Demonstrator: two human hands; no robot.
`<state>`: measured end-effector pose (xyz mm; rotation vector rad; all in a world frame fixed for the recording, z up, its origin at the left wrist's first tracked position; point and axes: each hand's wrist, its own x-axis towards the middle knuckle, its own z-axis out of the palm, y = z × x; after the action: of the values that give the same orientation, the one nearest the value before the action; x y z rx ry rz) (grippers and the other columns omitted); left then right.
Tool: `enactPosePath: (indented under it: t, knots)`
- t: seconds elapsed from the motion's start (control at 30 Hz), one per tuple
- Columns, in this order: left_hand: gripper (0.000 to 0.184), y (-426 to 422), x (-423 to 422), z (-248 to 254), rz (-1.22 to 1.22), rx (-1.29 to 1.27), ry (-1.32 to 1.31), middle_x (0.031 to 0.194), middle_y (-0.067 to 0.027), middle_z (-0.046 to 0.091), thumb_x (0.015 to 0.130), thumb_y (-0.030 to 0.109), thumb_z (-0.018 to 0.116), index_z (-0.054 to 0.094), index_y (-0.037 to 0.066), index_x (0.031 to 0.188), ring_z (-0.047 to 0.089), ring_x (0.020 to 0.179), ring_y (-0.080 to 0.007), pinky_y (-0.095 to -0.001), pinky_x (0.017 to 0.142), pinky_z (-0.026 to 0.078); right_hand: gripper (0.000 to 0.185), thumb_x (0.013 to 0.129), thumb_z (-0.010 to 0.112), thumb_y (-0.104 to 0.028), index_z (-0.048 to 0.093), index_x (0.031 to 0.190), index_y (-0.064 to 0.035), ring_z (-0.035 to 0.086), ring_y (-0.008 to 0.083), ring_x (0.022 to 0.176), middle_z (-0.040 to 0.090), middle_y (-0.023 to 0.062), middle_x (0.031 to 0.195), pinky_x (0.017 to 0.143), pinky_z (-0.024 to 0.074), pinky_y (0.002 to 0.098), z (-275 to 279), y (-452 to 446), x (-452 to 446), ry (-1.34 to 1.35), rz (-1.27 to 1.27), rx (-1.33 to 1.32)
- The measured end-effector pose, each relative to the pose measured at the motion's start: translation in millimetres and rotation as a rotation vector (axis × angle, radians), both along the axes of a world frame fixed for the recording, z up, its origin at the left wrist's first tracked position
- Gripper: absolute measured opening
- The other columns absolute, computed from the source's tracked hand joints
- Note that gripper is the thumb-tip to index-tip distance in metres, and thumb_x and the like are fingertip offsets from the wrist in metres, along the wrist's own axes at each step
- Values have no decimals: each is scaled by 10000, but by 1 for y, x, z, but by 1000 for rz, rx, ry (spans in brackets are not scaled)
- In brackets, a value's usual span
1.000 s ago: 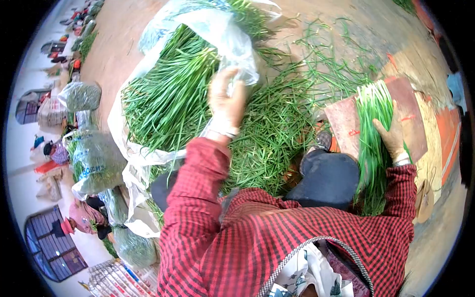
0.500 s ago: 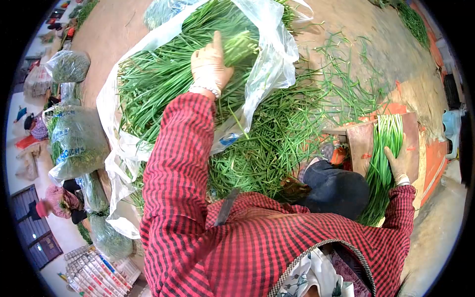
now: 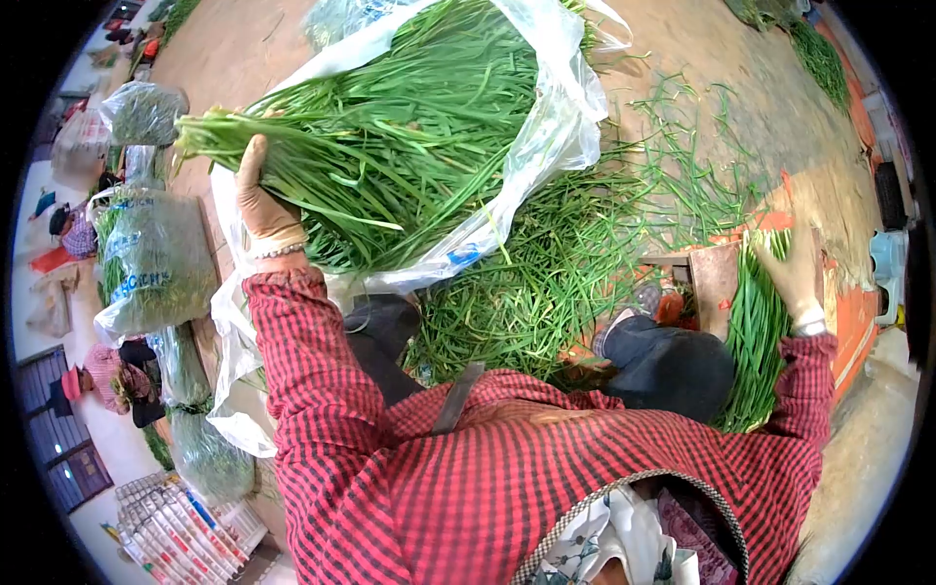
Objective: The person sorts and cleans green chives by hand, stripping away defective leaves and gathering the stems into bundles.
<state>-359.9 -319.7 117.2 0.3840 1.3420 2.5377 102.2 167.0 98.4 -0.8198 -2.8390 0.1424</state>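
Observation:
Long green garlic chives [image 3: 419, 136] fill an open white plastic bag [image 3: 561, 127] in front of me. My left hand [image 3: 268, 214], in a pale glove, is closed round a bunch of chives [image 3: 219, 136] at the bag's left side, its pale stem ends pointing left. A second, neatly laid bundle of chives [image 3: 759, 327] rests on a small board [image 3: 715, 288] at my right, white stem ends away from me. Beside this bundle's upper end is my right hand [image 3: 798, 273], also gloved, thumb and fingers apart. It is slightly blurred.
Loose chive trimmings [image 3: 526, 302] cover the floor between my legs and the bag. Filled plastic bags [image 3: 156, 263] line the left side, where a person in a pink top [image 3: 112, 375] sits. Stacked white printed packaging [image 3: 185, 526] lies at lower left. Orange sheeting [image 3: 858, 327] is at right.
My left hand has moved left across the bag and now holds a bunch by its stem end. My right hand has shifted slightly up and right along the bundle, its fingers spreading.

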Motion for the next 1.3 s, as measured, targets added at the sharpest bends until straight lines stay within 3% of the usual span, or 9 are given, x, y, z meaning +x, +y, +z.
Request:
enactPosePath:
  t: [0.13, 0.43, 0.6, 0.73, 0.87, 0.93, 1.13, 1.17, 1.3]
  knots:
    - [561, -21, 12, 10, 64, 51, 131, 1264, -158, 562, 887, 177, 586, 382, 70, 1399, 546, 1140, -285, -449, 1015, 420, 481, 845, 677, -131, 526, 1297, -59, 478, 230, 1243, 538, 122, 1309, 1056, 354, 337, 23, -137, -160, 387, 306, -670]
    - [694, -62, 94, 77, 137, -300, 463, 1266, -178, 536, 751, 21, 667, 383, 14, 1384, 552, 1133, -277, -423, 975, 464, 1163, 639, 841, -404, 148, 1468, 27, 300, 368, 1367, 314, 266, 1445, 1131, 241, 382, 82, -303, -287, 667, 989, -653]
    - [353, 25, 146, 93, -20, 273, 192, 1088, -137, 625, 781, 81, 634, 594, -18, 1118, 624, 959, -222, -356, 875, 511, 1182, 658, 864, -159, 47, 1508, -66, 273, 259, 1378, 249, 154, 1494, 1130, 255, 404, 93, -333, -274, 660, 1038, -1147]
    - [279, 71, 178, 80, -194, 828, -385, 1026, -96, 659, 845, 148, 576, 612, -9, 1072, 641, 912, -190, -332, 842, 526, 1094, 725, 798, -191, 45, 1504, -43, 253, 263, 1392, 199, 158, 1520, 1136, 228, 402, 83, -303, -210, 363, 863, -1171]
    - [257, 125, 235, -8, -437, 591, -762, 1012, -58, 661, 887, 245, 604, 612, 75, 1079, 641, 892, -186, -352, 809, 533, 800, 744, 705, -52, 284, 1423, -10, 505, 164, 1145, 542, 90, 1247, 995, 406, 322, 101, -240, -149, -402, 42, -1292]
    - [370, 147, 267, -55, -720, 600, -923, 1089, -105, 658, 924, 286, 581, 555, 34, 1194, 626, 1010, -230, -377, 929, 486, 683, 727, 693, -54, 392, 1335, 24, 624, 185, 884, 616, 98, 1098, 788, 517, 316, 96, -205, -134, -512, 23, -1172]
    - [871, 179, 336, -126, -1125, 456, -1187, 1394, -178, 436, 849, 620, 565, 327, 3, 1416, 402, 1308, -291, -415, 1094, 324, 737, 681, 711, -437, 549, 1256, -6, 628, 262, 975, 668, 176, 1048, 869, 479, 376, 15, -162, -158, -1529, 136, -446]
    - [948, 179, 338, -132, -1073, 357, -1335, 1392, -176, 423, 825, 661, 561, 272, -12, 1427, 404, 1301, -292, -431, 1101, 312, 734, 684, 708, -489, 582, 1214, 1, 627, 262, 979, 666, 182, 1062, 867, 478, 380, -32, -142, -141, -1348, 284, -469]
    - [757, 187, 337, -174, -1006, 313, -1452, 1320, -103, 520, 869, 620, 531, 407, 58, 1360, 472, 1236, -250, -416, 1044, 374, 808, 738, 679, -558, 472, 1303, -19, 562, 256, 1095, 577, 194, 1210, 929, 445, 380, -176, -105, -150, -1599, 504, -578]
